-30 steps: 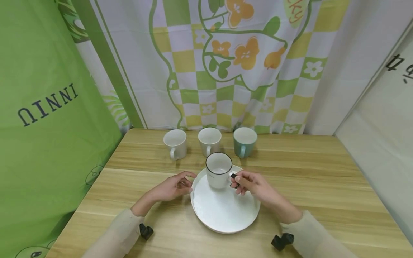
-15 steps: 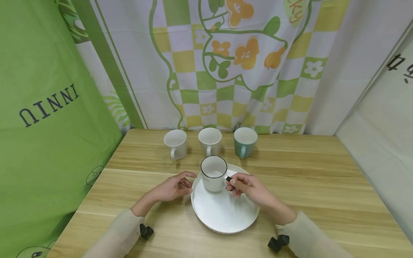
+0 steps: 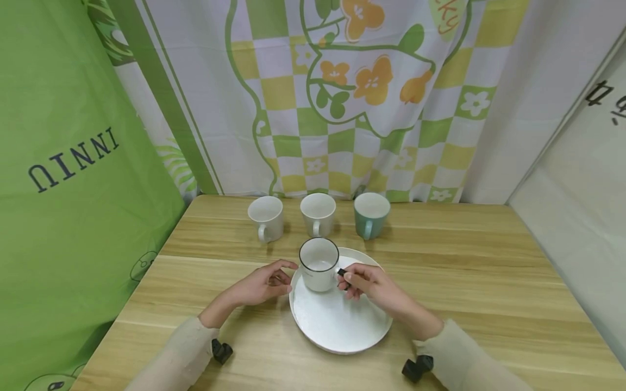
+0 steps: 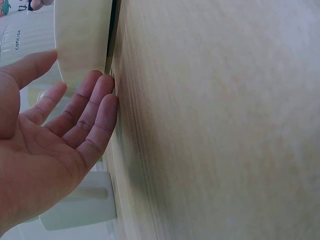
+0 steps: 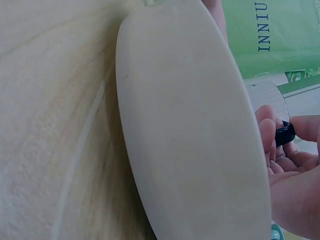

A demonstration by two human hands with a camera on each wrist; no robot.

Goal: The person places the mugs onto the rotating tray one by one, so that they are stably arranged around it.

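Observation:
My right hand (image 3: pixel 364 281) pinches the black-tipped handle of a white mug (image 3: pixel 319 278) with a dark rim. Upright, the mug overlaps the far left part of a round white tray (image 3: pixel 342 326) in the head view. Thumb and fingers close on the black handle (image 5: pixel 285 134) in the right wrist view, where the tray's side hides much of the mug. My left hand (image 3: pixel 264 282) lies at the tray's left edge, fingers loosely bent and spread. The left wrist view has its fingertips right at the tray's wall (image 4: pixel 82 40), palm holding nothing.
Behind the tray stand three more mugs in a row: a white one (image 3: pixel 266 217) at left, another white one (image 3: pixel 318 213) in the middle and a teal one (image 3: pixel 371 217) at right. A patterned curtain (image 3: pixel 362 108) hangs along the wooden table's (image 3: pixel 489 282) far edge.
The right hand has carried the mug leftward and slightly nearer across the tray, slowing in the last half second. The left hand and the three back mugs stay put.

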